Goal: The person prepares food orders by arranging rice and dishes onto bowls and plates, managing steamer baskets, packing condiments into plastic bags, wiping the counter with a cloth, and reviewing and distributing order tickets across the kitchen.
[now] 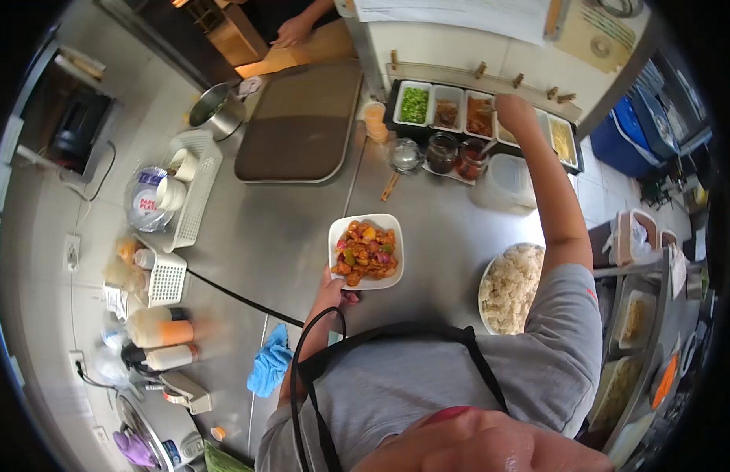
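A white square bowl point(333, 236) is filled with saucy, reddish-orange chunks of food point(366, 253) with green and purple pieces. My left hand point(333, 293) grips it from the near-left side, thumb by the rim and other fingers partly underneath. At the far side of the counter, my right hand point(516, 114) is over a row of topping tubs in a black holder point(579, 164). Its fingers look closed and point down at a middle tub; what they hold is hidden. Beside it are a tub of red-brown topping point(479, 116) and a tub of chopped green onion point(414, 105).
Glass jars point(442, 152) and a clear plastic container point(506, 182) stand before the tubs. A large dish of rice point(513, 287) sits near my right arm. A brown tray point(298, 122), blue cloth point(270, 362) and white baskets point(198, 189) are leftward. Another person's hand point(292, 31) shows beyond.
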Action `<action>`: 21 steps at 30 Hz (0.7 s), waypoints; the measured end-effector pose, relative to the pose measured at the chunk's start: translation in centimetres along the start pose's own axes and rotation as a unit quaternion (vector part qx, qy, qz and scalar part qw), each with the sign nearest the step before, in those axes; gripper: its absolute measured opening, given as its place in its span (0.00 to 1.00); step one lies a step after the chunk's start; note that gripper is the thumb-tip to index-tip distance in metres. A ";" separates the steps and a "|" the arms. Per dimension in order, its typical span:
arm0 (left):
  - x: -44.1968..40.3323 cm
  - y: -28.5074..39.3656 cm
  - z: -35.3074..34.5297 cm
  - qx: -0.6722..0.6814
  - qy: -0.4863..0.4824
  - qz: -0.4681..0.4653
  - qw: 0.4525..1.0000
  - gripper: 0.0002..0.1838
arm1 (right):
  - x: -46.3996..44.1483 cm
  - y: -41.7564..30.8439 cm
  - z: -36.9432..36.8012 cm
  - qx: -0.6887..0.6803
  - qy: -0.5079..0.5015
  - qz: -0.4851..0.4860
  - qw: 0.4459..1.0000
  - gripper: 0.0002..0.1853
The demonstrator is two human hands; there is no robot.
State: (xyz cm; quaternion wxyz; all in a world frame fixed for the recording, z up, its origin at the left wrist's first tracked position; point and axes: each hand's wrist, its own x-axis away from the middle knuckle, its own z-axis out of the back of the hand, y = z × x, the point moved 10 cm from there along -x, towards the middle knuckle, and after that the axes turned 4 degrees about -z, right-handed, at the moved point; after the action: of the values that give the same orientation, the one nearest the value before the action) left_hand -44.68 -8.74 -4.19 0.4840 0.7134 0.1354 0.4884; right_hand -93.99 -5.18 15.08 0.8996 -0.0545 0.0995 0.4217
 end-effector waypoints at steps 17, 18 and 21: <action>0.1 0.2 -0.1 0.018 -0.023 -0.012 1.000 0.25 | -1.9 0.6 -3.1 0.044 -0.010 -0.075 0.996 0.10; 0.1 0.2 -0.1 0.019 -0.017 -0.012 1.000 0.25 | -2.1 1.0 -4.0 0.025 -0.020 -0.087 0.996 0.10; 0.3 0.3 0.0 0.021 -0.005 -0.009 1.000 0.24 | -2.5 2.6 -6.7 -0.032 -0.073 -0.075 0.994 0.10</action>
State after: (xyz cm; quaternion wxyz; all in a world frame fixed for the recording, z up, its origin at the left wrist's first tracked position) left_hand -44.58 -8.70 -3.79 0.4743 0.7244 0.1497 0.4772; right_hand -98.45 -6.58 9.06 0.9314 -0.0602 0.0157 0.3587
